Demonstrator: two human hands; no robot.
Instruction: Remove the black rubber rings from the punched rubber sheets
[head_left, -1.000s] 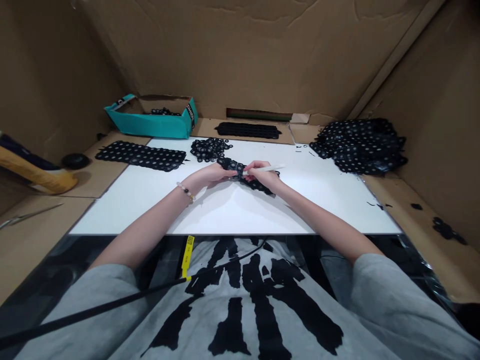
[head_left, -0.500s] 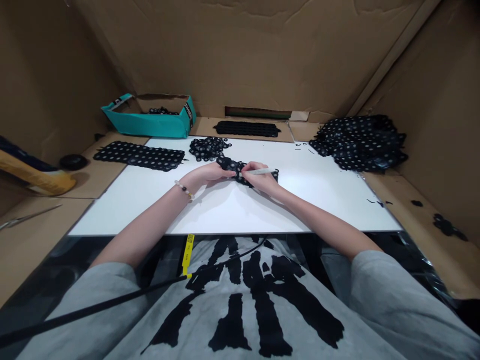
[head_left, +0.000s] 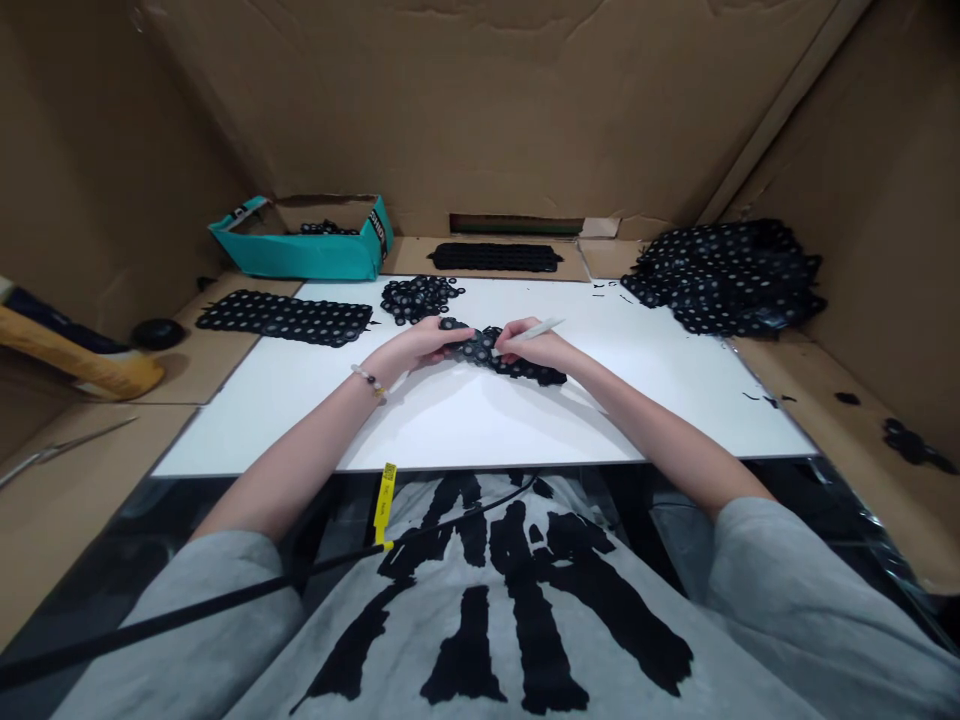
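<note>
In the middle of the white board, a black rubbery sheet with rows of round pale-centred spots (head_left: 534, 369) lies partly raised at its left end. My left hand (head_left: 429, 342) is closed on that end, thumb on top. My right hand (head_left: 527, 345) pinches a slim whitish pen-like tool (head_left: 541, 328), its lower end at the sheet's spots. The exact kind of tool is too small to tell. Just behind my left hand sits a heap of small black rings (head_left: 420, 297).
A teal box (head_left: 300, 255) holding black rings stands back left. Spotted black sheets lie at left (head_left: 289, 317), in a pile at right (head_left: 727, 280), and a dark stack (head_left: 495, 257) at the back. Tweezers-like scissors (head_left: 67, 445) rest left. Cardboard walls (head_left: 495, 120) enclose the board.
My right hand and the tool have shifted slightly right, uncovering more of the sheet. My left thumb now lies further over the sheet's end. The view has tilted a little.
</note>
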